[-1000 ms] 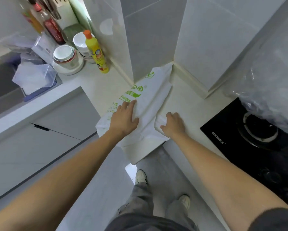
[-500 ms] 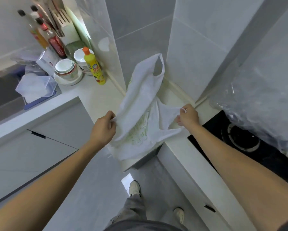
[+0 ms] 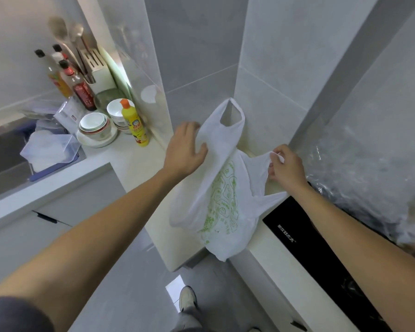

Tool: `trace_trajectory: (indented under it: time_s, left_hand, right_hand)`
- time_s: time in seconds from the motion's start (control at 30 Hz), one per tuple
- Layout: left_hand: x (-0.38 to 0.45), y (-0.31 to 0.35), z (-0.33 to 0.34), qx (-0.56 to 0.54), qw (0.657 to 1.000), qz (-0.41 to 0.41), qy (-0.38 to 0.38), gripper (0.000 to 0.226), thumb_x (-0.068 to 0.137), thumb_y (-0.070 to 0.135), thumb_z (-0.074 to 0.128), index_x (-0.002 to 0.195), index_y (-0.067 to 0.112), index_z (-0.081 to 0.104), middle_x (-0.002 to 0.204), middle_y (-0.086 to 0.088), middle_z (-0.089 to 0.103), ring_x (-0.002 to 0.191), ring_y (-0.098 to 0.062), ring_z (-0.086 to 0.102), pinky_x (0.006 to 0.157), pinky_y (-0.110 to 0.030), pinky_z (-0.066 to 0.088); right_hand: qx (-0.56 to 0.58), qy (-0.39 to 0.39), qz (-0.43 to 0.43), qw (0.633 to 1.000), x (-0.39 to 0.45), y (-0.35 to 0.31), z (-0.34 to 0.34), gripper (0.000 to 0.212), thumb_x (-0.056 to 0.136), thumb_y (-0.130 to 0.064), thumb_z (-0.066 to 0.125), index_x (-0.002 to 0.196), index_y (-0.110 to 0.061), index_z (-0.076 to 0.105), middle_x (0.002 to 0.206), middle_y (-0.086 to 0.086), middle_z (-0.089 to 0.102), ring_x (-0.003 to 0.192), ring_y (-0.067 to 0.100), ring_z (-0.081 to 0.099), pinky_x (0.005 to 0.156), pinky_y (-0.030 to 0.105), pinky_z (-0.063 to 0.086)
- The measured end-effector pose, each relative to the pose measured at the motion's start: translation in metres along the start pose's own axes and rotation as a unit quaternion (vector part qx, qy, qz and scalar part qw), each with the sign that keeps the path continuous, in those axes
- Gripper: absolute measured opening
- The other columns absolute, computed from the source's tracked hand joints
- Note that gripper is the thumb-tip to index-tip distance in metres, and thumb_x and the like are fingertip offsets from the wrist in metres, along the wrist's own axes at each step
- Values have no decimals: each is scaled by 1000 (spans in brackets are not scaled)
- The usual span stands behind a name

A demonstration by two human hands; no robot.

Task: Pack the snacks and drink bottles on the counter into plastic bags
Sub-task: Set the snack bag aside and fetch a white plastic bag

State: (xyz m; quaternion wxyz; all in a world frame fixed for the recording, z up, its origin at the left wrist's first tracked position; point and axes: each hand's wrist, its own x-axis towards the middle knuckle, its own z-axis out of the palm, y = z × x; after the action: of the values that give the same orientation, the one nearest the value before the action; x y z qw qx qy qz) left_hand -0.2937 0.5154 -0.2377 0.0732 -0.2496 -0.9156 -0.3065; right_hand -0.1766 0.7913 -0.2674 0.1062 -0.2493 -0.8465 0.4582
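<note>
A white plastic bag (image 3: pixel 222 200) with green print hangs lifted above the counter corner (image 3: pixel 141 159), its bottom drooping past the counter edge. My left hand (image 3: pixel 186 149) grips the bag's left side below one upright handle loop. My right hand (image 3: pixel 286 165) pinches the other handle, pulling it to the right, so the bag's mouth is stretched between the two hands. No snacks or drink bottles show near the bag.
A yellow bottle with an orange cap (image 3: pixel 134 123), stacked bowls (image 3: pixel 95 127), sauce bottles (image 3: pixel 78 85), a knife block (image 3: pixel 97 70) and a clear tub (image 3: pixel 50 149) stand on the left counter. A black hob (image 3: pixel 321 243) lies at right, crinkled clear plastic (image 3: pixel 369 178) beyond it.
The bag lay flat on the counter under both hands a second ago. Both hands have since lifted it and pulled its handles apart; my left hand has moved up along the bag.
</note>
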Motion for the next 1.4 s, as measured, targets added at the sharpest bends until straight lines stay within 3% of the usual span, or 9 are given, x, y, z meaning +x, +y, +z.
trace_trajectory:
  time_s: [0.2,0.43,0.53,0.63,0.73,0.9,1.07,1.3,1.4]
  left_hand:
    - [93,46,52,14,978,-10,-206,74,93,48,60,152,13,35,151,-13,43,139,-31,38,109,-49,41]
    - [134,54,107,-16,955,-89,-282,82,83,64,70,140,12,43,134,-8,59,126,-33,54,109,-50,39]
    - [133,55,108,-35,965,-75,-247,57,84,57,73,113,11,55,103,-3,63,99,-27,61,84,-39,48]
    - [128,60,89,-103,977,-63,-176,38,86,47,71,93,11,63,90,-6,67,87,-28,63,74,-38,51]
    - [123,68,49,-191,972,-58,-119,36,86,38,71,70,9,55,70,-9,58,69,-22,55,64,-39,45]
    - [93,79,-31,-320,944,-82,-1,18,82,18,65,91,11,51,82,-12,69,59,-22,66,58,-33,51]
    - [38,80,-66,-229,972,-53,-21,46,89,6,54,129,22,39,81,-13,66,52,-23,67,52,-34,55]
    - [-40,148,-80,-94,995,21,26,37,95,21,42,125,39,52,73,-9,67,59,-31,64,62,-52,58]
    - [-78,196,-76,-68,997,38,14,31,96,23,44,121,37,56,90,-10,73,60,-28,65,64,-49,59]
  right_hand:
    - [-44,8,-48,998,-1,-24,-1,15,104,-26,56,90,-21,60,75,1,71,60,12,72,70,50,61]
    - [-116,58,-79,988,-5,-28,-15,25,104,-34,56,85,-20,60,64,-3,67,62,19,66,67,38,55]
    - [-158,109,-23,981,-9,-26,-24,38,103,-39,57,74,-15,57,62,-3,62,63,24,60,62,35,45]
    - [-165,113,54,978,-14,-31,-33,52,99,-42,59,58,-15,45,54,7,62,57,30,64,66,42,57]
    - [-104,117,88,984,-15,-50,-48,44,98,-40,63,67,-10,50,65,23,68,45,24,67,59,46,60]
    - [-72,179,-9,981,-29,-76,-70,23,100,-28,66,89,-9,60,81,4,63,50,4,62,45,24,50]
    - [-97,134,-3,986,-52,-67,-85,15,99,-28,62,91,-15,63,88,4,65,68,27,61,63,39,55]
    - [-65,123,-18,990,-123,-46,-150,15,97,-23,61,82,-25,58,93,3,63,58,30,65,55,26,45]
    - [-74,117,-23,990,-167,-27,-190,10,98,-23,60,90,-18,60,94,5,64,40,26,63,43,30,50]
